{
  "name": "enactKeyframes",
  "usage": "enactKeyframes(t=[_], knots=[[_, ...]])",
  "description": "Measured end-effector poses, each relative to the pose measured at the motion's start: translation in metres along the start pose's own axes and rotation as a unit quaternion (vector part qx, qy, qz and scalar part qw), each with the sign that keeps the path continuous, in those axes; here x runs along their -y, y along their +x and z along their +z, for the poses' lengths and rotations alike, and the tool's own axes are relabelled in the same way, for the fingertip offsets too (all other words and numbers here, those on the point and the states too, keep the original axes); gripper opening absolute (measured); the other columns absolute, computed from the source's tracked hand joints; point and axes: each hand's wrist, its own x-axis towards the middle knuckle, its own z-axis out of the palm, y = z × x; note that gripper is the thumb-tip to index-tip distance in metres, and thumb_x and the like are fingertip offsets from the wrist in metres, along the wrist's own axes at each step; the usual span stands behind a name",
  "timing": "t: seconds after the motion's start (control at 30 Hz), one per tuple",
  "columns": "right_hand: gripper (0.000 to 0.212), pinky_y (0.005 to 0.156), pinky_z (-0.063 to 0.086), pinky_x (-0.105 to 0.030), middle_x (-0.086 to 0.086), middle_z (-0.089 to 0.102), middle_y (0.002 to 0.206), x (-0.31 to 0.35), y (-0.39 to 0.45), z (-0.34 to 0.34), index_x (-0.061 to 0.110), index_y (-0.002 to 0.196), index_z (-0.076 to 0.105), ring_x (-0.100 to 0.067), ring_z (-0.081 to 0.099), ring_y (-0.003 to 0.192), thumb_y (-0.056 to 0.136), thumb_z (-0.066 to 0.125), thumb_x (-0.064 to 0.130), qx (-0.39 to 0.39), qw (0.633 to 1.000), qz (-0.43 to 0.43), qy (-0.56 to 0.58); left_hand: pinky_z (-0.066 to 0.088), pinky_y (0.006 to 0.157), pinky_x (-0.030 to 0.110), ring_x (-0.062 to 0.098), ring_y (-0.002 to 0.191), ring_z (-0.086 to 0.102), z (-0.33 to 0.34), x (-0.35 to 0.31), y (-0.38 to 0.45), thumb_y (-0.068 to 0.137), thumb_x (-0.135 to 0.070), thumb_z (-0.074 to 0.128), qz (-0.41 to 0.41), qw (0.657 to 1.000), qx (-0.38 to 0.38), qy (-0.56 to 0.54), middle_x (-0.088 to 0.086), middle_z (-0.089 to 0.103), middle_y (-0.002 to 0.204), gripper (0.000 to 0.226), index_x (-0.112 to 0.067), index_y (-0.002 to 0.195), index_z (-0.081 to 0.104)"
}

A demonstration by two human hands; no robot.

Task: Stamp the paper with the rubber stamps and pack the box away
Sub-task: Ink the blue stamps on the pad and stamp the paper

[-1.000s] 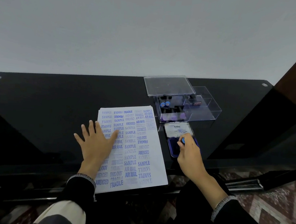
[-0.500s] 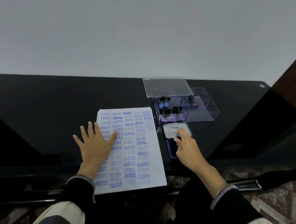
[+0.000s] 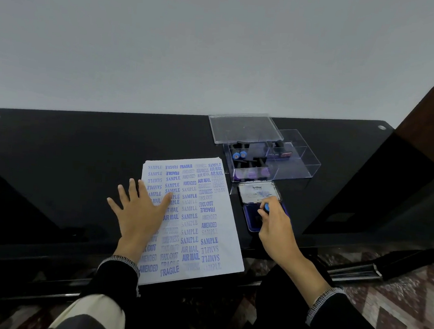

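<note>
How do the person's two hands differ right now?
The left hand lies flat with fingers spread, pressing on the stamped paper; the right hand is curled round a blue-topped stamp over the open ink pad. The left holds nothing; the right grips. Both are over the black table.

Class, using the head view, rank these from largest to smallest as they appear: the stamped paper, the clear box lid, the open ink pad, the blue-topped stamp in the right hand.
1. Stamped paper
2. Clear box lid
3. Open ink pad, nearer the camera, so its real size against the lid is unsure
4. Blue-topped stamp, mostly hidden by the right hand
</note>
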Motion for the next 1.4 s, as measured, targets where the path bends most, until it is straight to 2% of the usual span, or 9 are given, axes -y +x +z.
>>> enactKeyframes(t=[0.27,0.47,0.57,0.7,0.87,1.07,1.13,1.3,1.4], knots=[[0.038,0.063,0.043,-0.01,0.011,0.047,0.081,0.005,0.003,-0.008,0.028,0.08,0.037,0.008,0.051,0.071,0.093,0.043,-0.007,0.044,0.999,0.006,-0.006,-0.004,0.114,0.06,0.035,0.147,-0.001,0.001,0.001,0.001,0.082,-0.08,0.022,0.001,1.0,-0.004,-0.004,0.011,0.011,0.16,0.101,-0.008,0.152,0.014],[0.022,0.051,0.035,-0.02,-0.01,0.051,0.08,0.0,0.009,-0.018,0.017,0.09,0.042,-0.015,0.045,0.062,0.094,0.04,-0.005,-0.006,1.0,-0.003,0.012,-0.002,0.114,0.06,0.035,0.147,0.002,0.002,0.001,0.002,0.08,-0.081,0.021,0.0,1.0,-0.009,-0.002,0.012,0.013,0.16,0.102,-0.009,0.152,0.016],[0.022,0.056,0.041,-0.016,-0.005,0.05,0.081,-0.002,0.007,-0.014,0.016,0.09,0.042,-0.004,0.051,0.069,0.093,0.041,-0.006,0.009,1.0,-0.013,-0.009,-0.001,0.114,0.06,0.035,0.147,0.002,0.001,0.0,0.001,0.081,-0.081,0.022,0.0,1.0,-0.014,-0.003,0.011,0.014,0.159,0.102,-0.009,0.152,0.017],[0.028,0.075,0.042,-0.006,-0.003,0.047,0.086,-0.006,0.005,-0.006,0.013,0.087,0.04,-0.008,0.051,0.078,0.087,0.042,-0.015,-0.01,0.999,-0.03,-0.034,-0.003,0.114,0.059,0.033,0.147,0.001,0.0,-0.001,0.0,0.082,-0.08,0.024,-0.002,1.0,-0.013,-0.006,0.01,0.013,0.16,0.1,-0.009,0.152,0.017],[0.033,0.083,0.048,-0.015,-0.002,0.045,0.087,-0.008,0.01,-0.004,0.015,0.083,0.037,-0.014,0.05,0.08,0.083,0.044,-0.017,-0.013,0.997,-0.05,-0.055,-0.003,0.114,0.059,0.033,0.147,0.0,0.0,0.0,0.001,0.082,-0.08,0.022,-0.004,1.0,-0.013,-0.005,0.01,0.012,0.16,0.1,-0.009,0.152,0.016],[0.022,0.051,0.037,-0.023,-0.004,0.046,0.076,0.0,0.027,-0.009,0.012,0.081,0.038,-0.021,0.046,0.064,0.085,0.044,-0.009,0.042,0.991,-0.007,-0.125,-0.002,0.114,0.059,0.033,0.147,0.001,0.0,-0.001,0.0,0.081,-0.081,0.022,-0.004,1.0,-0.012,-0.004,0.01,0.012,0.16,0.1,-0.01,0.152,0.016],[0.018,0.053,0.038,-0.032,-0.009,0.051,0.079,0.005,0.035,-0.011,0.013,0.083,0.041,-0.029,0.048,0.067,0.088,0.043,-0.005,0.07,0.991,0.001,-0.115,-0.002,0.115,0.059,0.033,0.147,0.001,0.0,-0.001,0.0,0.082,-0.081,0.022,-0.004,1.0,-0.013,-0.005,0.01,0.012,0.16,0.1,-0.01,0.152,0.016],[0.012,0.062,0.04,-0.014,-0.005,0.056,0.093,0.037,0.042,0.01,0.015,0.105,0.049,-0.013,0.047,0.073,0.101,0.037,0.015,0.129,0.99,-0.003,0.063,-0.002,0.115,0.059,0.032,0.148,0.0,-0.002,-0.001,0.0,0.082,-0.08,0.023,-0.007,1.0,-0.017,-0.011,0.009,0.012,0.16,0.099,-0.01,0.152,0.016],[0.02,0.07,0.041,-0.013,-0.002,0.05,0.098,0.047,0.051,0.028,0.014,0.117,0.046,-0.008,0.045,0.079,0.101,0.034,0.012,0.165,0.984,-0.028,0.065,-0.002,0.116,0.058,0.032,0.148,-0.001,-0.003,-0.002,0.0,0.083,-0.08,0.023,-0.008,1.0,-0.015,-0.012,0.009,0.011,0.16,0.099,-0.011,0.152,0.015]])
